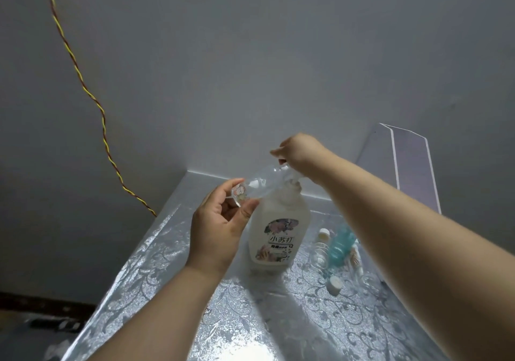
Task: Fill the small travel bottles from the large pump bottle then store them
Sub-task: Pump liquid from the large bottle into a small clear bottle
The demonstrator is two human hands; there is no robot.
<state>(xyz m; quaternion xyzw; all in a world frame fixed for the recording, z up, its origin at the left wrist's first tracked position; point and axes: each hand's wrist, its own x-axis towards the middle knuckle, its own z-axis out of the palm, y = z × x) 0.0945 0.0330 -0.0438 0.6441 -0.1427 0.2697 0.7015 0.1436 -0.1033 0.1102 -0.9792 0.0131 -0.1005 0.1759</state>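
Left grip: the left hand (220,226) pinches the base of one clear small bottle (260,183) between thumb and fingertips, holding it tilted, almost on its side, in the air.
Right grip: the right hand (299,151) closes around the other end of that bottle, right at the top of the pump bottle (278,232); whether it also presses the pump head I cannot tell.
Pump bottle: one, upright on the table (195,291), translucent white with a flowered label, standing between the two forearms.
Held bottle: its mouth end sits just over the pump bottle's neck, under the right hand.
Other bottles: a cluster to the right of the pump bottle, partly hidden by the right forearm; one blue-green bottle (341,245) and at least two clear ones with white caps (323,233) show; the full count cannot be told.
Loose cap: one white round cap (334,284) lies on the table near the cluster.
Table: one, covered with a silver floral-patterned sheet.
Wire: one twisted yellow-and-red wire (83,87) hangs down the wall at left.
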